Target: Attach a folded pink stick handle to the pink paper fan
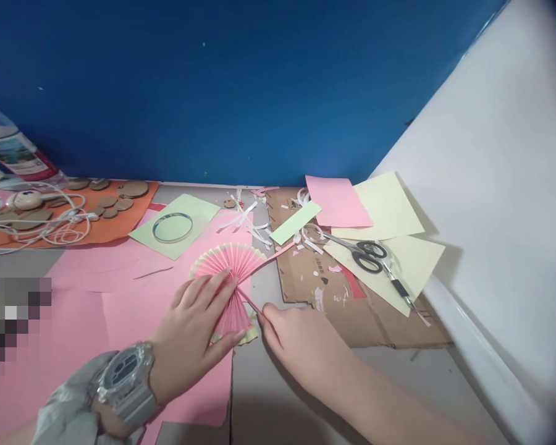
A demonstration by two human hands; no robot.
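Note:
A pleated pink paper fan (227,256) with a pale yellow-green edge lies spread in a partial round, with a gap on its right side. My left hand (206,303) rests flat on it, fingers stretched across the folds near the centre. Two narrow pink strips run out from the middle along the sides of the gap. The lower pink strip (249,300) is pinched near its end by my right hand (280,327), thumb against curled fingers. The upper strip (282,250) reaches towards the cardboard.
Pink paper sheets (83,321) lie under the left side. A tape roll (172,228) sits on a green square (185,204). Right are cardboard (301,278), scissors (368,256), a pen (398,284), coloured papers and scraps. Back left holds a bottle (18,154) and white cable (74,216).

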